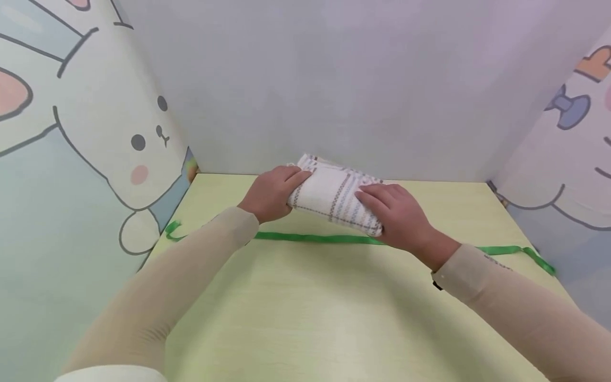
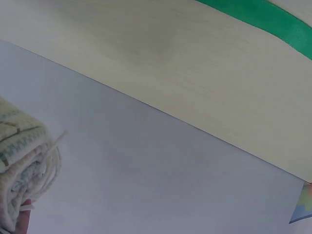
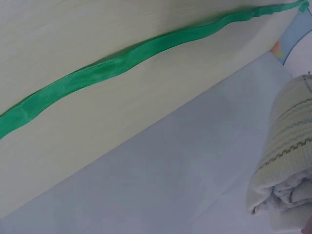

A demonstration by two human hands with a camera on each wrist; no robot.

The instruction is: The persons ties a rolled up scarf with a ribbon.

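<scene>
A white cloth (image 1: pixel 322 193) with brown and blue-grey stripes, folded into a thick bundle, is held up above the table, its right end tilted lower. My left hand (image 1: pixel 273 192) grips its left end, and my right hand (image 1: pixel 403 217) grips the opposite end, fingers over the top. In the left wrist view, the bundle's rolled end (image 2: pixel 22 146) shows loose fringe threads and a sliver of a finger below. The right wrist view catches the other end of the striped cloth (image 3: pixel 290 165), with its layers tucked inward. Both thumbs are mostly hidden.
A green ribbon (image 1: pixel 315 239) runs across the pale wooden table (image 1: pixel 324 318), its ends curling near the sides. A plain grey-white wall (image 1: pixel 334 79) stands behind the table. Side walls carry cartoon drawings, including a rabbit (image 1: pixel 110 122) on the left.
</scene>
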